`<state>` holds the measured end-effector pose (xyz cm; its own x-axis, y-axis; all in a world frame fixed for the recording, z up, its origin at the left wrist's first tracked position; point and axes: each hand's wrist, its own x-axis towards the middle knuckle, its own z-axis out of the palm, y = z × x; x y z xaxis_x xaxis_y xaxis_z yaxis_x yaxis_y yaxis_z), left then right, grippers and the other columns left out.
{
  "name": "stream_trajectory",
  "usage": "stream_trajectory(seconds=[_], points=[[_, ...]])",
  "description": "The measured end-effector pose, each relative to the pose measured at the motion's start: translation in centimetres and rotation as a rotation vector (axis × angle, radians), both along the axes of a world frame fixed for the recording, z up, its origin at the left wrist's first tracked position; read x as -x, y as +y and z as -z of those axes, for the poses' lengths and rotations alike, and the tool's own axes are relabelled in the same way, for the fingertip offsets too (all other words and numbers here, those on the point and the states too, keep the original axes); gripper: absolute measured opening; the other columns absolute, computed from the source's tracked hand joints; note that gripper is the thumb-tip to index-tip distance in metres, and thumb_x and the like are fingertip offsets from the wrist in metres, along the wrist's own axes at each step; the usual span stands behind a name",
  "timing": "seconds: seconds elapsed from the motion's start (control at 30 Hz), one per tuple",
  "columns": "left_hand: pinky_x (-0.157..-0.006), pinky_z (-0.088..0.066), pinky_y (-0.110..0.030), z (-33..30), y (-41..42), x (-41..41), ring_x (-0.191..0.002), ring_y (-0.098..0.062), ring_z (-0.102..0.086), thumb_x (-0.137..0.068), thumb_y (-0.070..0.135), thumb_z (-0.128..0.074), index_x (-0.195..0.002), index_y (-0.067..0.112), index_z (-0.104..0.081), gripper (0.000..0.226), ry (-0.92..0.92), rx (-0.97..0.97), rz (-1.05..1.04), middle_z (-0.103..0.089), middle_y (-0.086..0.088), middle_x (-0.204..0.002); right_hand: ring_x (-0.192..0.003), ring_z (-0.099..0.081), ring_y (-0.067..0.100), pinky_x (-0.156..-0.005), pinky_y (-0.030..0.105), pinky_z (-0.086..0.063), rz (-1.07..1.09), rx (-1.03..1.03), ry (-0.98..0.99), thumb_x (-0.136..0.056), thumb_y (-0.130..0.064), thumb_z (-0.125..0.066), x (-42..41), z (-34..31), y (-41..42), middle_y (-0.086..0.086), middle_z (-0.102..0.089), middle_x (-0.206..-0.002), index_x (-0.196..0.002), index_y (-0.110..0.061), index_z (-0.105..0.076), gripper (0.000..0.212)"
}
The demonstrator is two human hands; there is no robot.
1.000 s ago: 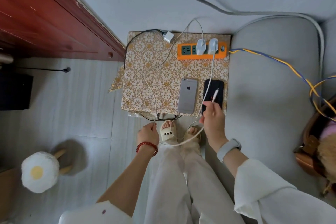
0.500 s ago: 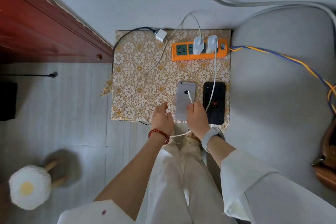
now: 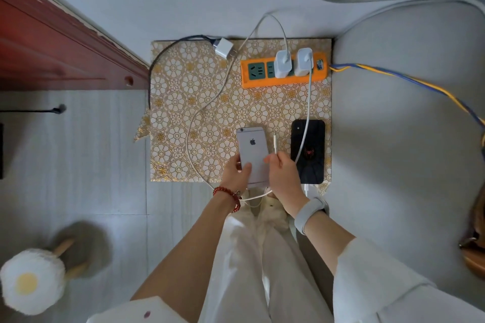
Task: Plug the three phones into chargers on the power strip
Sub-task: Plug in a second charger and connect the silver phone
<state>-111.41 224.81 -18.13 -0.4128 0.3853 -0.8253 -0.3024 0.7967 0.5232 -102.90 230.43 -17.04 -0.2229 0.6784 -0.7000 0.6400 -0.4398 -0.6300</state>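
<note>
A small table (image 3: 183, 102) covered with a gold floral cloth is seen from above, and the work is done at its near edge. A silver phone (image 3: 252, 148) lies face down on the cloth, and its near end is gripped by the left hand (image 3: 236, 174), fingers curled over the back. Just to its right, a white cable (image 3: 305, 118) is pinched close to its plug between the thumb and fingers of the right hand (image 3: 283, 178); the plug tip points away from the person and sits in the gap between the two phones, apart from the silver phone's near end. A black phone (image 3: 308, 151) (a red spider mark shows on its back) lies further right, near the table's right edge, with that white cable draped across it. At the far right of the table lies an orange power strip (image 3: 284, 69), with two white chargers (image 3: 283, 63) plugged in side by side. A third white charger (image 3: 223, 48) lies loose on the cloth to the left of the strip, a dark cable (image 3: 154, 71) attached. A third phone cannot be made out.
</note>
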Motion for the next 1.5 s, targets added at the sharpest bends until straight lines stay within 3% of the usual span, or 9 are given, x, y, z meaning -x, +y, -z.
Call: stream_trajectory(seconds=[0.17, 0.3, 0.4, 0.6, 0.87, 1.13, 1.23, 1.4, 1.5], points=[[-0.083, -0.053, -0.045, -1.5, -2.1, 1.9, -0.087, -0.026, -0.059, -0.087, 0.009, -0.05, -0.107, 0.009, -0.056, 0.02, -0.051, -0.032, -0.181, -0.061, -0.011, -0.097, -0.066, -0.046, 0.016, -0.068, 0.052, -0.048, -0.04, -0.009, 0.054, -0.096, -0.014, -0.03, -1.1, -2.4, -1.0, 0.0, -0.048, -0.071, -0.096, -0.007, -0.05, 0.021], [-0.054, -0.056, -0.024, -3.0, -2.3, 3.5, -0.073, -0.017, -0.061, -0.087, 0.005, -0.049, -0.1, 0.008, -0.056, 0.014, -0.097, -0.128, -0.425, -0.062, -0.006, -0.086, -0.04, -0.036, 0.002, -0.046, 0.023, -0.033, -0.131, -0.01, 0.141, -0.096, -0.029, -0.029, -1.4, -5.2, -2.2, -0.01, -0.04, -0.048, -0.095, -0.015, -0.052, 0.027], [-0.049, -0.055, -0.02, -4.8, -1.8, 4.5, -0.071, -0.017, -0.06, -0.088, 0.004, -0.049, -0.088, 0.011, -0.058, 0.012, -0.144, -0.21, -0.548, -0.061, -0.005, -0.082, -0.045, -0.043, -0.002, -0.052, 0.012, -0.033, -0.227, -0.012, 0.173, -0.095, -0.029, -0.037, -0.7, -6.8, -3.3, -0.024, -0.051, -0.047, -0.08, -0.025, -0.057, 0.026], [-0.046, -0.05, -0.017, -7.7, -1.1, 5.5, -0.058, -0.012, -0.06, -0.089, 0.007, -0.048, -0.081, 0.015, -0.058, 0.015, -0.201, -0.292, -0.619, -0.058, -0.005, -0.076, -0.053, -0.039, 0.018, -0.058, 0.038, -0.034, -0.101, -0.036, 0.242, -0.09, -0.02, -0.048, 0.9, -8.2, -4.4, 0.005, -0.046, -0.053, -0.075, -0.011, -0.063, 0.023], [-0.047, -0.052, -0.017, -8.5, -1.6, 5.3, -0.065, -0.018, -0.056, -0.088, 0.007, -0.048, -0.079, 0.012, -0.058, 0.014, -0.185, -0.306, -0.646, -0.057, -0.006, -0.076, -0.047, -0.036, 0.006, -0.056, 0.029, -0.031, -0.093, -0.064, 0.255, -0.091, -0.023, -0.048, 0.9, -8.7, -4.4, -0.01, -0.041, -0.043, -0.081, -0.016, -0.066, 0.022], [-0.048, -0.052, -0.018, -8.6, -1.6, 4.9, -0.06, -0.012, -0.061, -0.089, 0.007, -0.049, -0.083, 0.012, -0.059, 0.012, -0.203, -0.338, -0.629, -0.059, -0.005, -0.077, -0.052, -0.041, 0.008, -0.059, 0.029, -0.037, -0.058, -0.071, 0.239, -0.09, -0.022, -0.049, 1.2, -9.1, -4.8, -0.008, -0.047, -0.049, -0.077, -0.019, -0.066, 0.022], [-0.049, -0.052, -0.019, -8.6, -1.6, 4.9, -0.059, -0.011, -0.062, -0.089, 0.007, -0.049, -0.084, 0.011, -0.058, 0.011, -0.213, -0.349, -0.63, -0.06, -0.005, -0.078, -0.053, -0.04, 0.012, -0.058, 0.03, -0.035, -0.044, -0.084, 0.239, -0.09, -0.021, -0.048, 1.2, -9.1, -4.6, 0.005, -0.047, -0.054, -0.075, -0.015, -0.066, 0.024], [-0.049, -0.053, -0.019, -8.5, -1.5, 4.9, -0.069, -0.017, -0.06, -0.089, 0.008, -0.049, -0.086, 0.011, -0.058, 0.01, -0.216, -0.354, -0.627, -0.06, -0.006, -0.079, -0.051, -0.039, 0.01, -0.055, 0.026, -0.034, -0.031, -0.089, 0.231, -0.09, -0.023, -0.049, 1.2, -8.9, -4.6, -0.007, -0.046, -0.046, -0.076, -0.005, -0.065, 0.028], [-0.05, -0.054, -0.02, -8.4, -1.5, 4.9, -0.069, -0.016, -0.06, -0.088, 0.008, -0.05, -0.089, 0.01, -0.058, 0.008, -0.215, -0.351, -0.632, -0.061, -0.005, -0.079, -0.051, -0.039, 0.01, -0.054, 0.025, -0.034, -0.016, -0.07, 0.224, -0.089, -0.024, -0.049, 1.4, -8.8, -4.7, -0.009, -0.047, -0.042, -0.071, -0.017, -0.066, 0.026]])
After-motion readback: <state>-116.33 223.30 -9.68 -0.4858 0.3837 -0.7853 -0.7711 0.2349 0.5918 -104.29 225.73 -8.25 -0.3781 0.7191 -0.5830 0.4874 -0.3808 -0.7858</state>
